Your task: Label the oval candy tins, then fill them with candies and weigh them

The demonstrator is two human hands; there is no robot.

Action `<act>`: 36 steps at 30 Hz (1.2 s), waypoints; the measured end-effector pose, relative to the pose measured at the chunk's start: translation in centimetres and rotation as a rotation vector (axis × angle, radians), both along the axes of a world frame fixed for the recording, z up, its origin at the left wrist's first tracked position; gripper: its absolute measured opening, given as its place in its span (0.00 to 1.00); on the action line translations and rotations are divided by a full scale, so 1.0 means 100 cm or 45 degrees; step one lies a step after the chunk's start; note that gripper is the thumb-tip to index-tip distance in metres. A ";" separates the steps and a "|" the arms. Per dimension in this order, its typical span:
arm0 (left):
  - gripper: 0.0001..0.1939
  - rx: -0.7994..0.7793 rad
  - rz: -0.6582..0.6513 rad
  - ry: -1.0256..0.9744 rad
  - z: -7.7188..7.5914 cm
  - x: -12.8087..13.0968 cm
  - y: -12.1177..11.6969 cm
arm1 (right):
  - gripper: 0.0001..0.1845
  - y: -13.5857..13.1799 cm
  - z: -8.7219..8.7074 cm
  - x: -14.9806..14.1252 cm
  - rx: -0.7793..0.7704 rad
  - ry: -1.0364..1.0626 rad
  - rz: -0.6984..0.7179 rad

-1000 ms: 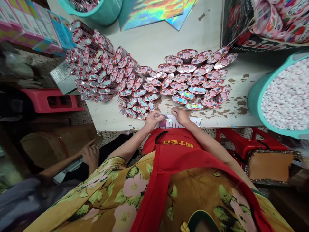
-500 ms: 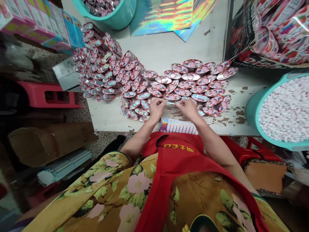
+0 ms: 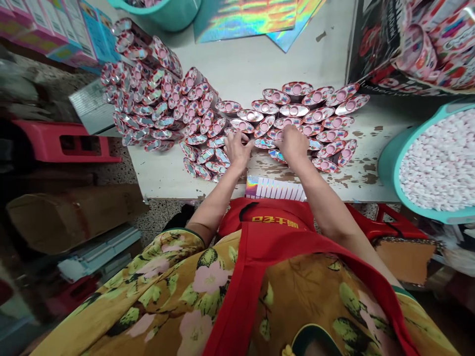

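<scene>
Both my hands work over the front rows of oval packs with pink round centres and red printed rims. My left hand (image 3: 238, 148) is closed, its thumb and fingers pinched beside the left end of one pack (image 3: 264, 143). A shiny sticker strip lies across that pack's top. My right hand (image 3: 293, 144) is closed at the pack's right end, its fingers bent down and partly hiding the packs behind. Just in front of me, at the table edge, is a holographic sheet (image 3: 252, 187) bearing a row of pale strips.
More packs (image 3: 148, 99) stand crowded on the left. A turquoise tub (image 3: 389, 165) of small white pieces is on the right. Behind it stands a black carton (image 3: 374, 59) of printed packaging. Holographic sheets (image 3: 241, 22) and another turquoise tub (image 3: 178, 15) lie at the back.
Both hands have moved forward, away from the table edge. The shiny strip stretched between them is now down on a pack's top. The view has shifted slightly.
</scene>
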State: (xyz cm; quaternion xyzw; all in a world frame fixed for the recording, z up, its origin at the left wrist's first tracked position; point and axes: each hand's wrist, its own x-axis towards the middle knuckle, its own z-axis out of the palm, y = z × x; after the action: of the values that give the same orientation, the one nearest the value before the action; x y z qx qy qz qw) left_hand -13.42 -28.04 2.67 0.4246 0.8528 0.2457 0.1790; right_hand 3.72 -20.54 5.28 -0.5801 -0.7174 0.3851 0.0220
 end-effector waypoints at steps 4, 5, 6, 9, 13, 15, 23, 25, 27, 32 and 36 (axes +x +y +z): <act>0.06 0.009 -0.469 -0.212 0.011 -0.004 -0.036 | 0.19 -0.062 0.017 0.002 -0.032 -0.023 0.315; 0.07 -0.051 -0.640 -0.251 0.011 -0.003 -0.048 | 0.18 -0.079 0.016 0.001 -0.091 -0.044 0.409; 0.07 -0.137 -0.802 -0.256 0.010 -0.001 -0.060 | 0.18 -0.092 0.013 -0.001 -0.168 -0.088 0.473; 0.11 -0.395 -1.144 -0.056 0.002 0.005 -0.090 | 0.19 -0.113 -0.009 -0.005 -0.398 -0.232 0.527; 0.20 -0.478 -1.341 0.225 -0.006 0.006 -0.115 | 0.19 -0.107 -0.031 -0.006 -0.499 -0.256 0.484; 0.20 -0.448 -1.375 0.261 -0.006 0.002 -0.126 | 0.18 -0.103 -0.034 -0.005 -0.511 -0.253 0.445; 0.05 -0.337 -0.752 -0.446 0.018 -0.016 -0.146 | 0.17 -0.106 -0.035 -0.004 -0.500 -0.200 0.394; 0.08 -0.274 -0.340 -0.738 0.029 -0.015 -0.132 | 0.18 -0.107 -0.031 -0.001 -0.440 -0.017 0.319; 0.13 -0.186 -0.067 -0.977 0.040 -0.013 -0.114 | 0.22 -0.107 -0.025 0.003 -0.414 0.287 0.189; 0.18 -0.066 0.172 -1.197 0.052 -0.006 -0.075 | 0.20 -0.096 -0.012 0.010 -0.550 0.608 -0.039; 0.13 -0.063 0.169 -1.107 0.039 0.018 -0.040 | 0.13 -0.064 -0.006 0.014 -0.396 0.533 -0.137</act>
State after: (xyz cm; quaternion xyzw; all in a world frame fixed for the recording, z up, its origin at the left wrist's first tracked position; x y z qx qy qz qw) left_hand -11.65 -32.07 6.61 0.2215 0.7293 0.3920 0.5152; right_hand 5.12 -26.94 4.66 -0.5217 -0.5976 0.6005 0.1011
